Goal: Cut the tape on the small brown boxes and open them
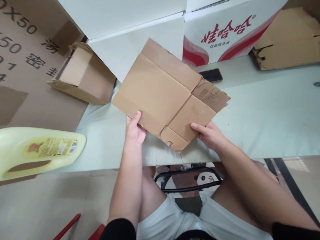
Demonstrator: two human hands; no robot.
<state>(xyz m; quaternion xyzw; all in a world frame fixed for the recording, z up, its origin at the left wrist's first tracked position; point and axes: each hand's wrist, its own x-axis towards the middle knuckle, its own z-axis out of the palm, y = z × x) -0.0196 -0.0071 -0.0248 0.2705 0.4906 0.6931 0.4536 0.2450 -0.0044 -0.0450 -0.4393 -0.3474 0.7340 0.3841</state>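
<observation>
Nearest my camera, black sleeves (118, 230) show at four and seven o'clock. I note a creased, flattened cardboard piece (156, 91) at dial centre, held above the worktop (252, 116). The left hand (135, 131) pinches its eight o'clock edge, thumb uppermost; the right hand (209, 134) grips its four o'clock edge likewise. I record a dark phone (213, 75) at two o'clock, white carton (230, 36) at one, open carton (93, 78) at ten, yellow jug (45, 145) at nine.

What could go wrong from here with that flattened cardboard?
The flattened cardboard has a ragged end that could tear further if bent. Gripped only along its near edges by the left hand and right hand, it might tip or slip. Swung carelessly, it might knock the dark phone-like object just beyond it.
</observation>
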